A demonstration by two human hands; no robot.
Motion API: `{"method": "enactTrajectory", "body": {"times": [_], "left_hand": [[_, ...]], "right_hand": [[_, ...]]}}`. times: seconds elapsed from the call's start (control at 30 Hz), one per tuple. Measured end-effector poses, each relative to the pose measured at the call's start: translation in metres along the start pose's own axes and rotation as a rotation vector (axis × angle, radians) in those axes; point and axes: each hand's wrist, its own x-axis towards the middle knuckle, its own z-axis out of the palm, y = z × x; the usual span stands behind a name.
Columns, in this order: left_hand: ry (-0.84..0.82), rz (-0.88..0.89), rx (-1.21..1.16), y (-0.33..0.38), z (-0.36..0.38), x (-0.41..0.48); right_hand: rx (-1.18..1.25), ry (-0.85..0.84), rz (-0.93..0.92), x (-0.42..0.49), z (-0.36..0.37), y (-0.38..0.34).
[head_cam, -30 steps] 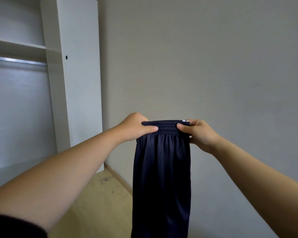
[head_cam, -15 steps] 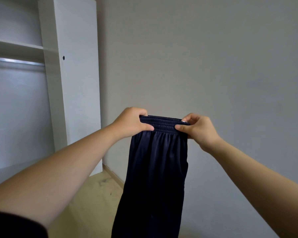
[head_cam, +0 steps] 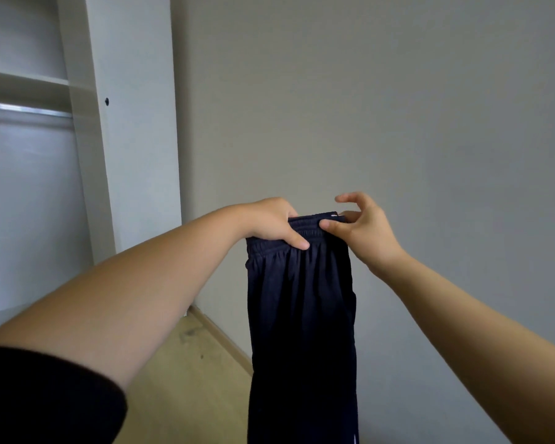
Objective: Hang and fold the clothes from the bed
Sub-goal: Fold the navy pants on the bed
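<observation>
Navy cloth fills the middle of the head view: the trousers [head_cam: 302,315] hang straight down in the air in front of the grey wall [head_cam: 382,107], held up by their elastic waistband [head_cam: 311,228], with the lower part running out of the bottom edge.

We reach both arms well forward. Our left hand [head_cam: 269,222] grips the left part of the waistband, knuckles up, the thumb laid across the front of the gathered cloth and the other fingers curled behind it. Our right hand [head_cam: 366,229] pinches the right end between the thumb and one finger, while the remaining fingers [head_cam: 350,197] are lifted off the cloth, loosely bent and apart. A dark sleeve [head_cam: 45,395] covers our left upper arm.

To the left stands a white wardrobe [head_cam: 135,123] with a shelf [head_cam: 23,76] and a metal rail [head_cam: 23,109]. Below it lies a pale wooden floor [head_cam: 180,379].
</observation>
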Motion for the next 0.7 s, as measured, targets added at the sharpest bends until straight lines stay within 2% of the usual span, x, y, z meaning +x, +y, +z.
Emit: {"method": "enactTrajectory", "body": {"times": [0.03, 0.1, 0.13, 0.17, 0.2, 0.3, 0.4, 0.47, 0.53, 0.6, 0.7], "left_hand": [[0.013, 0.001, -0.028, 0.002, 0.002, 0.001], [0.061, 0.005, -0.086, 0.005, 0.009, 0.005], [0.083, -0.001, -0.118, 0.007, 0.012, 0.006], [0.098, -0.012, -0.145, 0.009, 0.014, 0.006], [0.087, -0.03, -0.154, 0.01, 0.016, 0.007], [-0.001, -0.079, -0.111, 0.014, 0.02, 0.008], [0.003, -0.116, -0.156, 0.027, 0.024, 0.008], [-0.004, -0.143, -0.362, 0.036, 0.027, 0.009], [0.019, -0.144, -0.585, 0.046, 0.035, 0.012], [0.05, -0.15, -0.704, 0.055, 0.048, 0.014], [0.08, -0.147, -0.864, 0.068, 0.073, 0.017]], "right_hand": [[0.101, -0.055, 0.061, -0.004, -0.006, 0.008], [0.25, -0.293, 0.251, -0.018, -0.015, 0.036], [0.25, -0.407, 0.353, -0.029, -0.017, 0.053], [0.216, -0.448, 0.431, -0.039, -0.019, 0.069], [0.186, -0.401, 0.467, -0.046, -0.018, 0.082], [0.036, -0.074, 0.388, -0.044, -0.017, 0.093], [-0.181, 0.047, 0.25, -0.034, -0.017, 0.08], [-0.158, 0.077, 0.204, -0.033, -0.02, 0.075], [-0.011, 0.094, 0.242, -0.038, -0.03, 0.078], [0.078, 0.04, 0.354, -0.052, -0.042, 0.094], [-0.001, -0.167, 0.664, -0.091, -0.058, 0.144]]}}
